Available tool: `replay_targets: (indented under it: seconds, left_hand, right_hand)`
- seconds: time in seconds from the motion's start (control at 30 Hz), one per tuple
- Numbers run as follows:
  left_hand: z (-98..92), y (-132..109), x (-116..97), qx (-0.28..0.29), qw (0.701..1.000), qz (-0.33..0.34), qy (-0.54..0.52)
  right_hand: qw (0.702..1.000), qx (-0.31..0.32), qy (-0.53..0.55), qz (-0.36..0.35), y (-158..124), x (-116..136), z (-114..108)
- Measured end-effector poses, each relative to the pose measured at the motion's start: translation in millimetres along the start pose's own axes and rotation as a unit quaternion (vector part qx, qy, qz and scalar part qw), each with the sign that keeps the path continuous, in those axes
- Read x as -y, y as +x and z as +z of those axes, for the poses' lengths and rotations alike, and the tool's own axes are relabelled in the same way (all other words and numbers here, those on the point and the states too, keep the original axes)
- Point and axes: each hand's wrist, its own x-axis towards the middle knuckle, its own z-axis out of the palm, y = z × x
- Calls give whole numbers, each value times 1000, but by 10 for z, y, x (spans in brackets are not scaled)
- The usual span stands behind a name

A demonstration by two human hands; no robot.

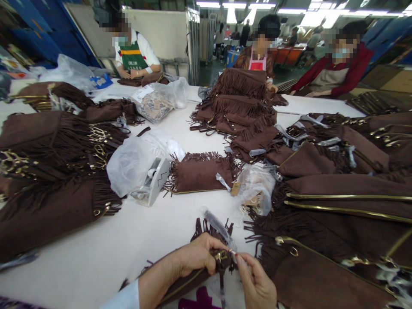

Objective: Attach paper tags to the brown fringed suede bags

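In front of me lies a brown fringed bag [185, 288] with a gold zip along its edge. My left hand [196, 257] is closed on the end of this bag, by a gold metal clasp [220, 256]. My right hand [255, 281] meets it there, thumb and finger pinched on a tiny pale piece with a red spot, too small to name. A clear plastic sleeve [219, 225] sticks out beyond the fingers. Dark fringe [199, 227] spreads past the left knuckles. Below the hands shows part of a purple item [200, 299].
Brown fringed bags are heaped at left [35, 133], right [322, 223] and back centre [241, 103]. A single bag [204, 174] lies ahead, between a white tape dispenser [152, 182] and a plastic bag of tags [257, 186]. Several co-workers stand across the white table [96, 253].
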Motion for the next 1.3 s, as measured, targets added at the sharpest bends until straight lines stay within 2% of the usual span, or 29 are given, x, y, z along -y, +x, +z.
replay_targets:
  seconds: [0.2,0.47,0.67,0.77,0.83,0.97,1.13,1.3]
  left_hand:
    - [0,-8,-9,-3,1000,5,-3]
    - [4,-5,4,-6,1000,5,-2]
    - [22,-22,48,-9,998,21,51]
    - [24,-22,83,-18,994,25,103]
    - [31,-24,95,-23,989,34,144]
    - [90,-44,103,-49,956,104,271]
    - [187,-54,170,-85,898,151,404]
    - [225,-49,213,-91,889,143,424]
  right_hand:
    - [1000,-12,4,0,-7,-1,16]
    - [991,32,-54,-115,35,-108,-8]
    - [989,23,-57,-134,16,-135,-3]
    - [992,38,-48,-112,1,-149,1]
    - [997,23,-34,-66,-15,-149,11]
    - [1000,14,-2,16,-42,-120,22]
    - [998,48,12,44,-22,-102,-45]
    - [990,127,23,65,35,-132,-159]
